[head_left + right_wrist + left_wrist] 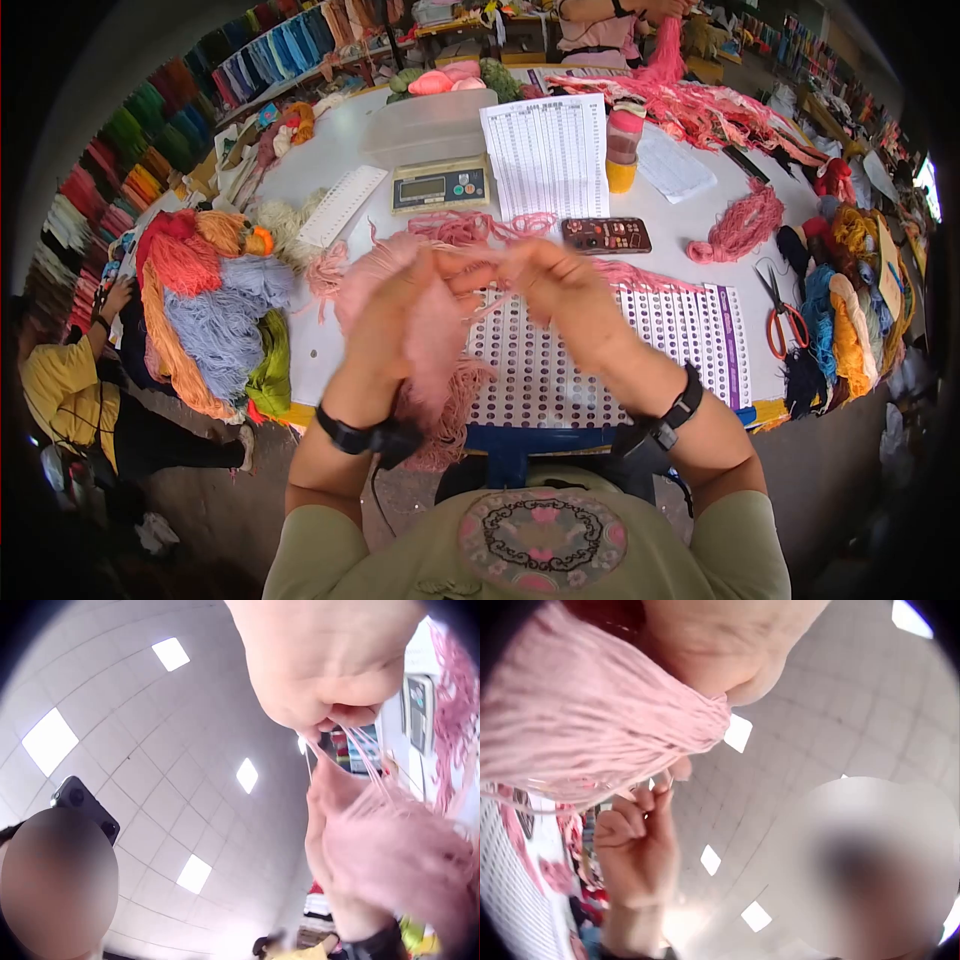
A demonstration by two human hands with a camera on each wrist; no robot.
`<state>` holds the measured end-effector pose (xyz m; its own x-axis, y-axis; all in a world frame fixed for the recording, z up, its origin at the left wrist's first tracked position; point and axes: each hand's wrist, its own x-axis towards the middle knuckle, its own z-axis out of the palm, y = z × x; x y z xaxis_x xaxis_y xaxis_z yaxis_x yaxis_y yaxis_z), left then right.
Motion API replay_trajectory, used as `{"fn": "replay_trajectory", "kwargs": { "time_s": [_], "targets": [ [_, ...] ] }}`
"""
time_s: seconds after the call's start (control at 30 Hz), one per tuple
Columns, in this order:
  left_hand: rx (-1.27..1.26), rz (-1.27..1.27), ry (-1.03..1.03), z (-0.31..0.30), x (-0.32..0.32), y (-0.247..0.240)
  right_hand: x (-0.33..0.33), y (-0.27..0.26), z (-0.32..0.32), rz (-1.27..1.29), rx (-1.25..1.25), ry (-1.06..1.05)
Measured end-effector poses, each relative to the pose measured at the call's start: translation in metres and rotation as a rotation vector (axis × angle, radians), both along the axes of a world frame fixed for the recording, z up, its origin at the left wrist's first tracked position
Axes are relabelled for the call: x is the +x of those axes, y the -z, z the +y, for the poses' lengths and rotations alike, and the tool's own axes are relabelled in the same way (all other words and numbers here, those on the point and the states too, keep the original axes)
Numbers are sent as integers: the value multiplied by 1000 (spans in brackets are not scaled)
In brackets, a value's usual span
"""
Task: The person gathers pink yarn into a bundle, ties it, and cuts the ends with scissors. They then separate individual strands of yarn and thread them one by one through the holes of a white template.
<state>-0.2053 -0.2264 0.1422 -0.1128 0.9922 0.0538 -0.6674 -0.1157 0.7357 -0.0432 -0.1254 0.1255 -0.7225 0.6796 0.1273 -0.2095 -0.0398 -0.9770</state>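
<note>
My left hand (398, 298) holds a hank of pale pink yarn (436, 345) over the near side of the table; its loose ends hang toward the front edge. In the left wrist view the bundled yarn (607, 712) narrows beside the thumb. Curled fingers of my right hand (572, 300) pinch a few strands drawn out from the hank. Those thin strands (365, 756) run between the two hands in the right wrist view. Both hands are slightly blurred in the head view. Beneath them lies a white board (590, 375) with rows of holes.
A scale (440, 187), a printed sheet (548, 150), a jar (622, 150) and a patterned phone (606, 236) stand or lie behind. Red-handled scissors (785, 318) are at right. Yarn piles (225, 310) flank both sides; another pink hank (740, 222) lies right. Other people are nearby.
</note>
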Motion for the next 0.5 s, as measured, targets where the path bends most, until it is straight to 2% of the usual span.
{"fn": "replay_trajectory", "kwargs": {
  "time_s": [0.03, 0.07, 0.1, 0.13, 0.17, 0.23, 0.27, 0.37, 0.43, 0.47, 0.5],
  "targets": [
    [9, -34, 22, -8, -20, 1, 4, 4, 13, 69, 128, 145],
    [17, -71, 42, -18, -42, 3, 9, 5, 29, 224, 113, 277],
    [60, -103, -69, -24, -55, 6, 18, 6, 44, 378, 98, 408],
    [104, -132, -180, -30, -70, 7, 34, -4, 48, 477, -252, 377],
    [110, -205, -188, -39, -97, 11, 54, 3, 61, 472, -409, 380],
    [85, -346, -231, -66, -159, 25, 97, 30, 84, 522, -431, 163],
    [55, -411, -265, -80, -190, 31, 112, 28, 83, 356, -427, 288],
    [17, -269, -498, -143, -294, 51, 183, 53, 118, 12, -353, 482],
    [4, -262, -555, -182, -344, 54, 239, 55, 151, -206, -169, 806],
    [-5, -222, -783, -199, -358, 47, 286, 72, 186, -212, -34, 935],
    [-15, -177, -1010, -207, -363, 38, 325, 71, 214, -362, 80, 1088]
  ]
}}
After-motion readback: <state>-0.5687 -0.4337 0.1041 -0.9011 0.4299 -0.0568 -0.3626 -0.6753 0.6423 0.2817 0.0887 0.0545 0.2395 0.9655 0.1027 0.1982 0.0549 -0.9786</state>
